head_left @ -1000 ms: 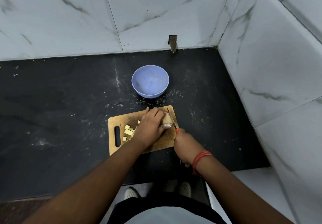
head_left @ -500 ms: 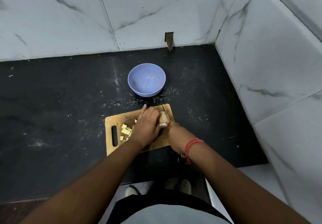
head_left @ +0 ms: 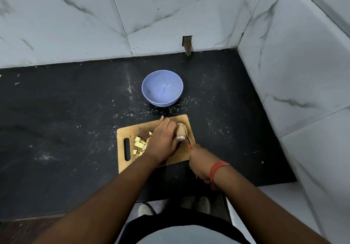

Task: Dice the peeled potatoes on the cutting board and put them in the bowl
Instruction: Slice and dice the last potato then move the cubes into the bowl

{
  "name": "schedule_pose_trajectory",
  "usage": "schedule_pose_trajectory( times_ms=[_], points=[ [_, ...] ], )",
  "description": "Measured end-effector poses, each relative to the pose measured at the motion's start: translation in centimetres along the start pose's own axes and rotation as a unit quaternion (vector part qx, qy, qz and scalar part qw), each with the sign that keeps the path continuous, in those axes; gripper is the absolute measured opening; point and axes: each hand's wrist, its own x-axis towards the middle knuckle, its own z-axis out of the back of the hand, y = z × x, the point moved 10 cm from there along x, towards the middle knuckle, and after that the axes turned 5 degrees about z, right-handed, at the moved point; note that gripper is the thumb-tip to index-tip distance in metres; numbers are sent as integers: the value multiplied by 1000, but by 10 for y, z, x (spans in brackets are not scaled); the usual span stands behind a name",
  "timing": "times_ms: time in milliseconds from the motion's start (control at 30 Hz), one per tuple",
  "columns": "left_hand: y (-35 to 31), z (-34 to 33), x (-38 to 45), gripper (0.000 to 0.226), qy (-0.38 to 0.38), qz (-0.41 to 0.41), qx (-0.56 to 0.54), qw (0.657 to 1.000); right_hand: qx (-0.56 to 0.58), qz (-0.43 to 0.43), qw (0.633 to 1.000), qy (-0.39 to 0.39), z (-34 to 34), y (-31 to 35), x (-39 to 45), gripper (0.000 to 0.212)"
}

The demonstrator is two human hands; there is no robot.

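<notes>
We were mid-cut: our left hand gripped the potato on the cutting board, our right hand clasped the knife, so further slices seemed next, the bowl awaiting dice.

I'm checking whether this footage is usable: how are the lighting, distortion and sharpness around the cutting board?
Head view: dim, bluish light; the wide lens bows the tiled walls; the cutting board and diced pieces read clearly; the knife blade is thin and faint; soft sheen on the counter, no harsh glare.
</notes>
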Motion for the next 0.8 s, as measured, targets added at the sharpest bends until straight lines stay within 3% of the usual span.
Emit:
schedule_pose_trajectory(
  times_ms=[33,100,267,367,500,533,600,667,733,800],
  points=[
    [-1,0,0,28,0,-2,2,1000,73,-35,996,-48,6,-14,-1,33],
    [-2,0,1,28,-1,-3,3,1000,101,-25,990,-98,11,-19,-4,35],
    [-4,3,1,33,5,-3,1,1000,94,-54,993,-41,24,-13,2,48],
    [0,3,1,29,0,-5,-2,1000,-41,-22,998,35,0,-5,-9,31],
    [-4,4,1,26,-9,-8,-5,1000,-30,-31,997,69,-2,-3,-13,22],
    [-4,6,1,25,-11,-9,-9,1000,41,-60,996,48,9,-2,-14,23],
    [-4,11,-2,25,-12,-5,-19,1000,155,-36,987,-34,25,-2,-3,33],
    [4,15,-4,28,-9,4,-19,1000,111,-1,991,-69,29,3,6,35],
    [7,18,-5,28,-11,9,-11,1000,90,-30,995,-15,15,2,11,43],
    [10,20,-7,29,-10,15,-11,1000,114,-46,992,-21,10,4,17,48]
  ],
)
